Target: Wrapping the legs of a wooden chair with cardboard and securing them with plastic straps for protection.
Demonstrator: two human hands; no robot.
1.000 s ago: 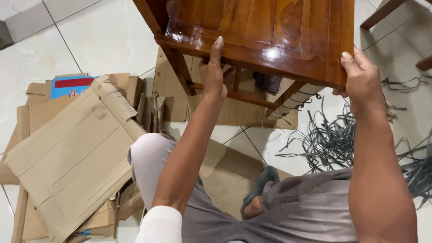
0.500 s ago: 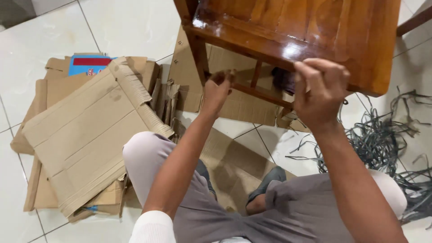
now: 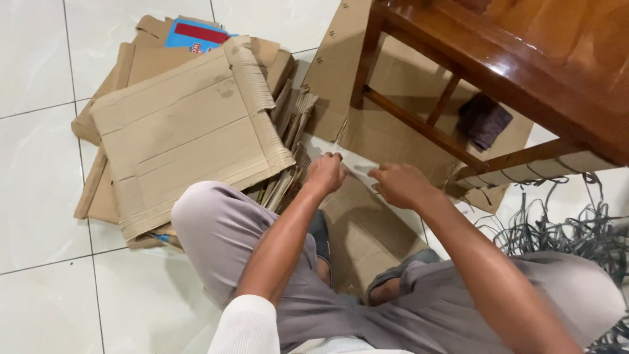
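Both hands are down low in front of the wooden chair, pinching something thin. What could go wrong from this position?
The left hand and right hand pinch a thin strip that is hard to make out, so the grip may slip. The loose grey strands on the floor lie close to the right arm and could snag it. The wooden chair overhangs the hands, so rising carelessly might knock it. The flattened cardboard beside the left knee could slide underfoot.

We see bright, even indoor light, glare streaking the glossy wooden table point(image 3: 550, 72) and pale floor tiles point(image 3: 39, 196), soft shadows beneath, slight blur on both hands.
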